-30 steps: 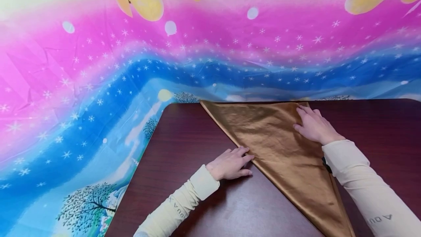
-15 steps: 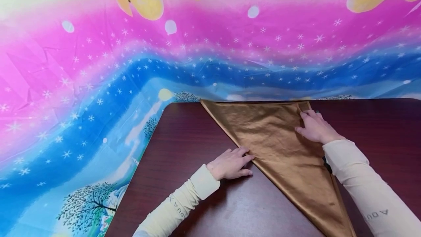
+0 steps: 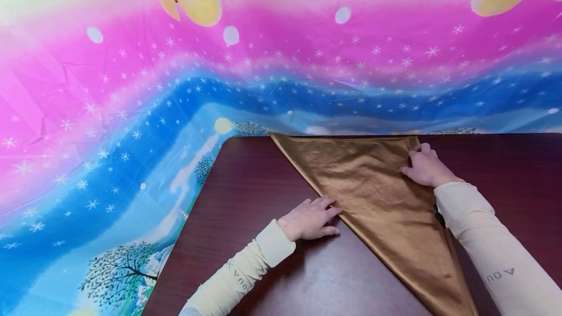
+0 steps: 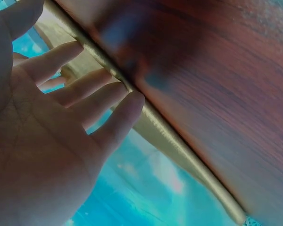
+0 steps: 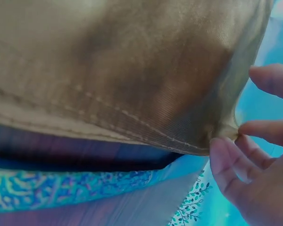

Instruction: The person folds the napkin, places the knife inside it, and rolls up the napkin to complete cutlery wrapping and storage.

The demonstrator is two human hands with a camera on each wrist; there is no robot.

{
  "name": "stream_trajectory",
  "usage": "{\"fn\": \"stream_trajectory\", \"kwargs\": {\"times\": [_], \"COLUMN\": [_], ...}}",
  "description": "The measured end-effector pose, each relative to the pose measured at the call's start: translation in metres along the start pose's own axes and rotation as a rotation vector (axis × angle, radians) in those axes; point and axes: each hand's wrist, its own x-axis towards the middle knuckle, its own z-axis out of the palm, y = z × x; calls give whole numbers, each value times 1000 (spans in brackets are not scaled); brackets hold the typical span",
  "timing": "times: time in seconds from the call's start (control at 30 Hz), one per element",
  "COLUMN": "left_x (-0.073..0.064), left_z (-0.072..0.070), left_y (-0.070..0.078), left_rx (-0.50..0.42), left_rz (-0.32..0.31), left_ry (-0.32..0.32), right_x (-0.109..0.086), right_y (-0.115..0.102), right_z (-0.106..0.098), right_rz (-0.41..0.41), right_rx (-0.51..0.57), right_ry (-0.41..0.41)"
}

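A shiny gold-brown cloth [image 3: 373, 194], folded to a triangle, lies across the table. My left hand [image 3: 309, 219] rests flat with spread fingers on its slanting folded edge. In the left wrist view, the fingertips [image 4: 136, 101] of that hand meet the rolled-looking fold, and the thumb stands apart from it. Over the cloth's far right corner is my right hand [image 3: 428, 166], its fingers bent and touching the edge. In the right wrist view, the fingertips [image 5: 218, 147] are right at the stitched corner, where the fabric puckers; the thumb [image 5: 271, 80] is held away.
The dark red-brown wooden table [image 3: 246, 179] carries the cloth, whose upper edge runs close to the table's far edge. Behind and to the left hangs a pink and blue sheet [image 3: 281, 52] with snowflakes and trees.
My right hand has slid slightly right, towards the cloth's side edge, its fingers bending more and uncovering the far right corner. The left hand has kept its place on the fold.
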Motion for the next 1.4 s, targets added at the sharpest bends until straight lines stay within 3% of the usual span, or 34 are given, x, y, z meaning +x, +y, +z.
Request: {"fn": "stream_trajectory", "kwargs": {"times": [0.37, 0.6, 1.13, 1.4], "left_x": [0, 1, 2, 1], "left_z": [-3, -3, -3, -2], "left_y": [-2, -1, -2, -2], "left_rx": [-2, 10, 0, 9], "left_rz": [-17, -24, -26, -17], "left_ry": [0, -15, -16, -6], "right_x": [4, 6, 7, 8], "right_y": [2, 5, 5, 5], "right_z": [-6, 0, -1, 0], "right_rz": [3, 12, 41, 18], "right_rx": [71, 74, 61, 30], "right_ry": [107, 52, 5, -16]}}
